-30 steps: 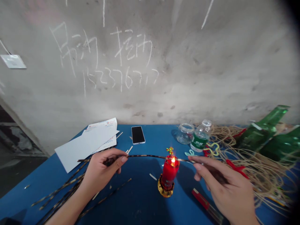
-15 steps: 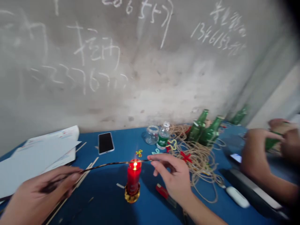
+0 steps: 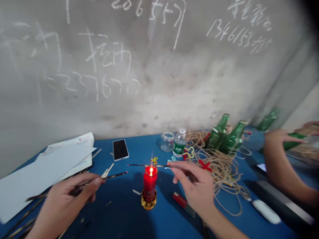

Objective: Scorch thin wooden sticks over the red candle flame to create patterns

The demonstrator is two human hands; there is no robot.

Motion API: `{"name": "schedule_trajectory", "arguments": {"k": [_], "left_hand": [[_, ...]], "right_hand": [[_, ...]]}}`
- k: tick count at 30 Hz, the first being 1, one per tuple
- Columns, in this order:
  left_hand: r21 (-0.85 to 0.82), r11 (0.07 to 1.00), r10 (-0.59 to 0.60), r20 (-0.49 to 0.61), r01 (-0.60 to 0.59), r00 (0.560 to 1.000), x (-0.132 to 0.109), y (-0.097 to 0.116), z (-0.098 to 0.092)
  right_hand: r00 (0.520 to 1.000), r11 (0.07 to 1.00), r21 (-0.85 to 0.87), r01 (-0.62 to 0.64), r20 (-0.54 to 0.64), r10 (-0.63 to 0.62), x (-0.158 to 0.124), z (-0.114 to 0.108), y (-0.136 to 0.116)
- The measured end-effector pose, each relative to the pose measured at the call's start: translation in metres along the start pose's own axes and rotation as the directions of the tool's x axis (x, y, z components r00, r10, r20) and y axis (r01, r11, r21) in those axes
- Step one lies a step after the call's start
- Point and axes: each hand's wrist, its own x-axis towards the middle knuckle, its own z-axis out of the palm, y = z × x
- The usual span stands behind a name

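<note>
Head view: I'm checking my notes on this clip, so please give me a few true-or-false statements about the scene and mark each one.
1. The red candle is unlit. False: a flame burns on top of it.
2. The right hand holds a thin dark stick over the flame. True.
3. The left hand holds a second thin stick. True.
4. The phone lies on the tangled twine. False: it lies on the blue table, apart from the twine.
5. A co-worker's hand holds a green bottle. True.
</note>
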Motion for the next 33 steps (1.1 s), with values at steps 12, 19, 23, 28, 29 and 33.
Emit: {"name": "schedule_trajectory", "arguments": {"k": [12,19,23,28,29,33], "left_hand": [[0.340,0.940,-0.091,0.354,-0.038,0.931,0.018,0.001,-0.001],[0.323,0.946,-0.120,0.393,-0.015,0.912,0.015,0.002,0.009],[0.367,0.930,-0.172,0.423,0.005,0.890,0.014,-0.001,0.012],[0.507,0.862,-0.264,0.423,0.015,0.867,0.013,-0.005,0.007],[0.531,0.847,-0.266,0.418,0.004,0.869,0.013,-0.004,0.006],[0.642,0.767,-0.295,0.358,-0.004,0.886,0.014,0.004,0.002]], "right_hand": [[0.998,0.995,-0.084,-0.052,-0.039,0.049,-0.004,-0.011,0.011],[0.999,0.998,-0.052,-0.038,-0.003,0.037,-0.006,-0.015,0.012],[0.999,0.997,-0.063,-0.050,0.017,0.051,-0.006,-0.016,0.013],[0.995,0.994,-0.043,-0.100,-0.016,0.100,-0.009,-0.012,0.009],[0.993,0.992,-0.033,-0.119,-0.030,0.118,-0.010,-0.010,0.008],[0.986,0.987,-0.023,-0.160,-0.050,0.158,-0.012,-0.008,0.007]]}}
